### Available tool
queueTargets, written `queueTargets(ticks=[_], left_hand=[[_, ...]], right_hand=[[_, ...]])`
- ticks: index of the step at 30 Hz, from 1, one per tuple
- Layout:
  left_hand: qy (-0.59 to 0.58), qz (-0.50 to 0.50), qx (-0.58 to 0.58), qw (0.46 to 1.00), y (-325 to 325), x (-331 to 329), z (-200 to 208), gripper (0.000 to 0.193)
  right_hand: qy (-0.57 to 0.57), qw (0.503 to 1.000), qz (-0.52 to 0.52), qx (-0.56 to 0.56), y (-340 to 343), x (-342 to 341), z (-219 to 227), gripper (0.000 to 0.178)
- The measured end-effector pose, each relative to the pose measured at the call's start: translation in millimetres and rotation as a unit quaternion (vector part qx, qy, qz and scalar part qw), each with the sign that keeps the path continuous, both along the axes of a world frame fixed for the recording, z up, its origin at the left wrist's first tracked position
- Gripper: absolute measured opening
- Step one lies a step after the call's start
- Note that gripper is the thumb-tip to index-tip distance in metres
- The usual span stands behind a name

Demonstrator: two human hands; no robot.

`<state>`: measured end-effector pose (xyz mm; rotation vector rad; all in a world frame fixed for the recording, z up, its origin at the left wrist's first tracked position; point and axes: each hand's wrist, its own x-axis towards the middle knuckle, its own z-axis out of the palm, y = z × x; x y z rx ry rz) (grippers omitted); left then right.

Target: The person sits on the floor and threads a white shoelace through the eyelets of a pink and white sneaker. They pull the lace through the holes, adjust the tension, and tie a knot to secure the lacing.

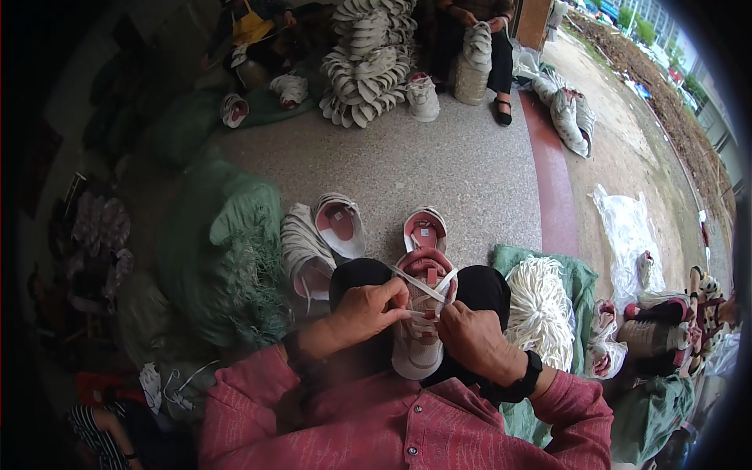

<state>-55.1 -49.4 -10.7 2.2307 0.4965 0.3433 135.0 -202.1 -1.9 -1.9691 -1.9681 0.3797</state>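
Observation:
A white and pink sneaker sits between my knees, its toe toward me and its pink collar away from me. White shoelace crosses over its tongue. On the sneaker's left side, my left hand pinches a strand of the lace between thumb and fingertips. Closed at the right edge of the lacing is my right hand; its fingertips are partly hidden, and the lace runs into them. Just beyond the collar stands another sneaker with a pink insole.
Stacked white shoes and a green sack lie to my left. A bundle of white laces rests on green sacking at my right. Farther off are a tall shoe pile and seated people handling shoes.

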Motion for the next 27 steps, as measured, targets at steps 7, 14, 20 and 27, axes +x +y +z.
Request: queueTargets(ticks=[7, 14, 20, 27], left_hand=[[0.028, 0.053, -0.230, 0.971, -30.1, -10.0, 7.2, 0.024], [-0.086, 0.064, -0.056, 0.993, 3.9, 2.4, 7.0, 0.023], [-0.046, -0.116, -0.001, 0.992, 47.8, 35.4, -3.6, 0.020], [0.024, -0.145, -0.101, 0.984, 53.8, 44.2, -0.3, 0.018]], right_hand=[[0.061, 0.997, -0.040, -0.007, 7.1, 9.4, -1.6, 0.027], [0.393, 0.895, -0.185, -0.103, 13.2, 45.0, 1.6, 0.046], [0.644, 0.681, -0.257, -0.235, 51.5, 75.2, -6.0, 0.032], [0.611, 0.717, -0.282, -0.183, 68.1, 62.4, -33.8, 0.013]])
